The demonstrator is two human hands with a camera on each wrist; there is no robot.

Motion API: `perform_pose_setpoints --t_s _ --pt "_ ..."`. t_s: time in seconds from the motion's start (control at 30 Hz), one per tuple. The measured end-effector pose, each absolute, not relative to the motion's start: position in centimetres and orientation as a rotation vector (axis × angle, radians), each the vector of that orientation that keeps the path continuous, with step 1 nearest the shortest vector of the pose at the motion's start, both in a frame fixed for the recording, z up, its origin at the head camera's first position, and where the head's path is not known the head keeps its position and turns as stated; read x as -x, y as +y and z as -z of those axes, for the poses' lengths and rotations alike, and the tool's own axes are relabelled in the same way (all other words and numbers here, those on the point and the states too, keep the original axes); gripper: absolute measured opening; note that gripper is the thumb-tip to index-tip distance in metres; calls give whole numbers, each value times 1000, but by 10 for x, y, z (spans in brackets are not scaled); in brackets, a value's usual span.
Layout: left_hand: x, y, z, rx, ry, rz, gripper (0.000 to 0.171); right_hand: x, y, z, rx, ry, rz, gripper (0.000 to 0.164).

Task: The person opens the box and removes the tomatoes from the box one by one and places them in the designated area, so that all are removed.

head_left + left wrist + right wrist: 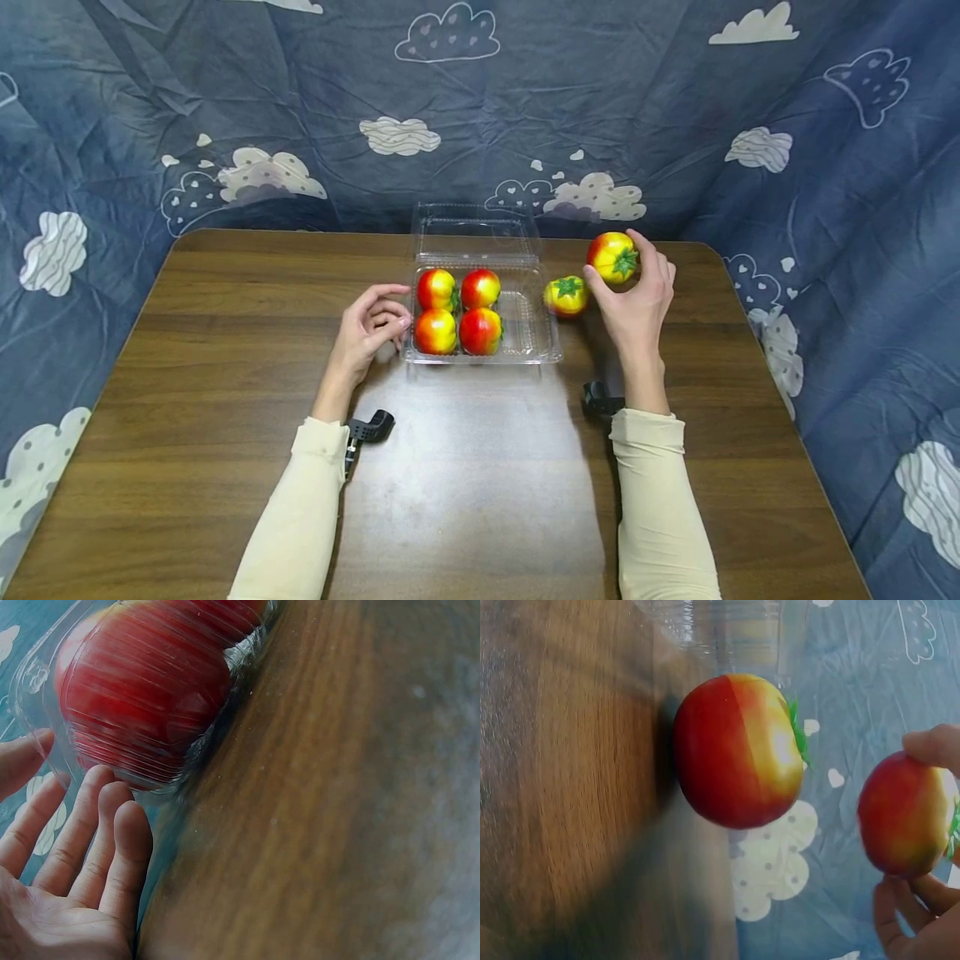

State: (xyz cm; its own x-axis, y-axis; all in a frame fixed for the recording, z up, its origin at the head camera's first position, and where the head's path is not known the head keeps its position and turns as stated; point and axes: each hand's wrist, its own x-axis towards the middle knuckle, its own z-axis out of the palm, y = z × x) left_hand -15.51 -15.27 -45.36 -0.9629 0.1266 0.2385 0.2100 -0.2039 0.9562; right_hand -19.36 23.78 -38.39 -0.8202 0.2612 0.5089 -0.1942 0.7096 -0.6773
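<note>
My right hand holds a red-and-yellow fruit with a green leafy top between thumb and fingers, raised over the table's back right. A similar second fruit sits just below and left of it, beside the clear plastic clamshell box. In the right wrist view the held fruit is at the right and the other fruit near the middle. Several such fruits fill the box's left and middle. At the box's left wall is my left hand, its fingertips close against the plastic.
The box's transparent lid stands open toward the table's back edge. Under everything is a brown wooden table. A blue cloth with cloud prints hangs behind it and at both sides. Each wrist carries a black camera.
</note>
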Motion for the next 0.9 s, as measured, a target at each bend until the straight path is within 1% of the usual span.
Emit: perform_pose_setpoints --t_s 0.4,0.67,0.9 --pt "156 -153 454 408 -1938 2372 44 195 250 392 190 -2412 -1034 75" --pt "156 -153 454 397 -1943 2372 44 195 253 397 327 -2481 -1063 73" --pt "156 -153 453 404 -1942 2379 44 196 258 404 405 -2577 -1056 76"
